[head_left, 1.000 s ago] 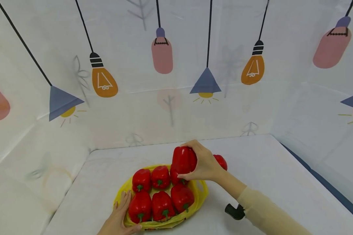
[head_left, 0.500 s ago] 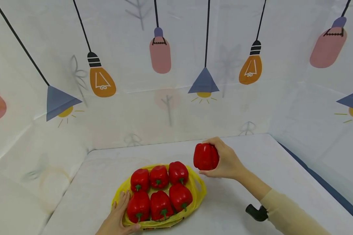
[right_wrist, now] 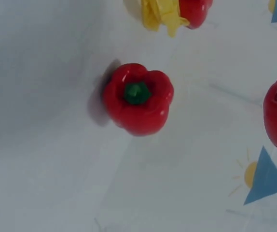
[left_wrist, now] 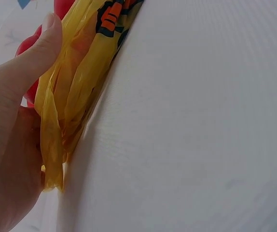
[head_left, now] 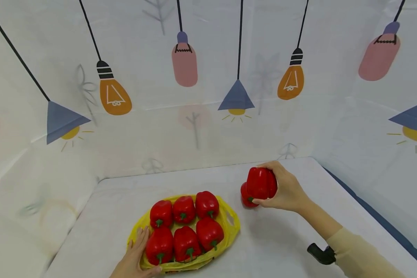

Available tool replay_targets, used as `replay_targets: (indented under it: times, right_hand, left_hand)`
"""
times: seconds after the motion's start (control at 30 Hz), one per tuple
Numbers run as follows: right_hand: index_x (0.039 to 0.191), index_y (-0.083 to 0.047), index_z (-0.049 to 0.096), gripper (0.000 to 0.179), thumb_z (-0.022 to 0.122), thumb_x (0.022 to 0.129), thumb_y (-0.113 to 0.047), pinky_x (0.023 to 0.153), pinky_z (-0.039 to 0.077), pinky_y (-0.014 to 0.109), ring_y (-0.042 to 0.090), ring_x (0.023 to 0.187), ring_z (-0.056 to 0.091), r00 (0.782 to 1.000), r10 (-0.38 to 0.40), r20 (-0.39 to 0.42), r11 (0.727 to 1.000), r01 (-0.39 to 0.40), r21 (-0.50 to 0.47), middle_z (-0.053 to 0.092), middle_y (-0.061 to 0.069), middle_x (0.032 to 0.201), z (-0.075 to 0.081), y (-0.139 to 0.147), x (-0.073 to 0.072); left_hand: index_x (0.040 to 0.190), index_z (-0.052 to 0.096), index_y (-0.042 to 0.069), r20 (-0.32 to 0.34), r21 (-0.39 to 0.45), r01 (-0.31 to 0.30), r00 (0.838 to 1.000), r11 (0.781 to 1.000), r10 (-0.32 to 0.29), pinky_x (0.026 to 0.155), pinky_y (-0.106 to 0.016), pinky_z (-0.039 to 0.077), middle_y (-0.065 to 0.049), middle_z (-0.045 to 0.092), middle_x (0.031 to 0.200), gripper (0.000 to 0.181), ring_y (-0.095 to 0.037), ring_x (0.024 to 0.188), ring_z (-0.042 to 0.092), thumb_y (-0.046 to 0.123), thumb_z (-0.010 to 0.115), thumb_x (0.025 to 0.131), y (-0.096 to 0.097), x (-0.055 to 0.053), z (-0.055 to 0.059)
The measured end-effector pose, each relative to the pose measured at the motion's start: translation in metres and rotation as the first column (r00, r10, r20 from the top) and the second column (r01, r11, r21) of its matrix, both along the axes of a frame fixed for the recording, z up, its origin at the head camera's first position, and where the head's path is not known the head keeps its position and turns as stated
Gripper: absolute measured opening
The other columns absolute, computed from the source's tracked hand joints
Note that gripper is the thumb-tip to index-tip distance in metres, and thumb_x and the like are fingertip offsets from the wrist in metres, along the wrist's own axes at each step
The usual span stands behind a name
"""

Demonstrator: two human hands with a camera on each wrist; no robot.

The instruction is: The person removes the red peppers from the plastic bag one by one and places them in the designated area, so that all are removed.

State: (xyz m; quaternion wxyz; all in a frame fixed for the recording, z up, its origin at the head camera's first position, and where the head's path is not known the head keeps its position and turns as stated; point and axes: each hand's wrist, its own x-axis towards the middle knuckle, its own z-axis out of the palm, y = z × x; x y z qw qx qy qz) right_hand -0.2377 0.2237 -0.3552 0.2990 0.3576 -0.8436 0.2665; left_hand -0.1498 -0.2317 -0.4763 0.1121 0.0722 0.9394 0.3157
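My right hand [head_left: 287,189] grips a red bell pepper [head_left: 258,183], thumb below and fingers over its top, raised above the table. Just behind and left of it another red bell pepper [head_left: 245,196] stands on the table, partly covered in the head view; the right wrist view shows that pepper [right_wrist: 145,113] whole, green stem facing the camera. A yellow plastic bag [head_left: 232,233], its edge spread around several red bell peppers [head_left: 185,243], lies left of centre. My left hand [head_left: 134,253] rests against its near left side, fingers outstretched, thumb [left_wrist: 44,46] along the front edge.
The white table [head_left: 274,235] meets a pale wall covering [head_left: 208,135] printed with hanging lamps at the back and sides. A black curved piece [head_left: 321,254] sits at the right sleeve [head_left: 361,253].
My right hand has carried the bell pepper from over the yellow bag rightward to the pepper standing on the table. The left hand stays at the bag; the head view has shifted slightly.
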Motion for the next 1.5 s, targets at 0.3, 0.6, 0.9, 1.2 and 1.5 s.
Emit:
replay_targets:
  times: [0.3, 0.6, 0.9, 1.2, 1.5]
  right_hand:
    - [0.125, -0.001, 0.048, 0.098, 0.098, 0.043, -0.016, 0.066, 0.058, 0.042, 0.024, 0.108, 0.054, 0.995, -0.091, -0.036, 0.996, 0.092, 0.006, 0.055, 0.007, 0.121, -0.005, 0.030, 0.001]
    - [0.122, 0.002, 0.049, 0.095, 0.098, 0.042, -0.015, 0.063, 0.058, 0.045, 0.026, 0.104, 0.054, 0.984, -0.173, -0.049, 0.985, 0.172, -0.014, 0.056, 0.010, 0.117, -0.011, 0.049, 0.004]
    - [0.122, 0.000, 0.049, 0.089, 0.096, 0.047, -0.016, 0.062, 0.057, 0.050, 0.031, 0.101, 0.054, 0.975, -0.221, 0.026, 0.975, 0.221, 0.003, 0.056, 0.012, 0.115, -0.032, 0.059, -0.007]
    - [0.125, -0.003, 0.047, 0.085, 0.094, 0.057, -0.023, 0.065, 0.057, 0.052, 0.036, 0.104, 0.053, 0.947, -0.264, 0.183, 0.965, 0.258, 0.057, 0.055, 0.014, 0.117, -0.059, 0.069, -0.020]
    - [0.125, -0.006, 0.048, 0.080, 0.089, 0.064, -0.037, 0.068, 0.057, 0.051, 0.039, 0.106, 0.053, 0.895, -0.290, 0.338, 0.956, 0.257, 0.142, 0.054, 0.014, 0.118, -0.077, 0.070, -0.028]
  left_hand:
    - [0.151, 0.006, -0.006, -0.006, 0.019, 0.025, 1.000, 1.000, -0.025, 0.106, -0.070, 0.000, -0.028, 0.005, 0.156, 0.113, -0.048, 0.141, -0.004, 0.048, 0.074, 0.078, -0.005, 0.000, 0.001]
    - [0.152, 0.005, -0.005, 0.008, -0.003, 0.005, 1.000, 1.000, -0.005, 0.108, -0.068, 0.000, -0.026, 0.004, 0.157, 0.113, -0.046, 0.142, -0.005, 0.050, 0.072, 0.079, -0.006, 0.001, 0.002]
    - [0.151, 0.004, -0.005, 0.027, 0.032, 0.009, 1.000, 0.999, -0.010, 0.106, -0.070, -0.001, -0.027, 0.003, 0.157, 0.112, -0.047, 0.141, -0.007, 0.047, 0.073, 0.080, -0.009, 0.001, -0.001]
    - [0.151, 0.006, -0.006, 0.018, 0.036, 0.008, 1.000, 0.999, -0.008, 0.106, -0.070, -0.001, -0.028, 0.004, 0.156, 0.113, -0.048, 0.141, -0.005, 0.046, 0.074, 0.078, -0.007, 0.003, -0.002]
    - [0.151, 0.009, -0.006, -0.012, 0.037, 0.004, 1.000, 0.999, -0.004, 0.106, -0.070, 0.001, -0.027, 0.008, 0.156, 0.112, -0.047, 0.141, -0.002, 0.047, 0.075, 0.077, -0.002, 0.005, -0.003]
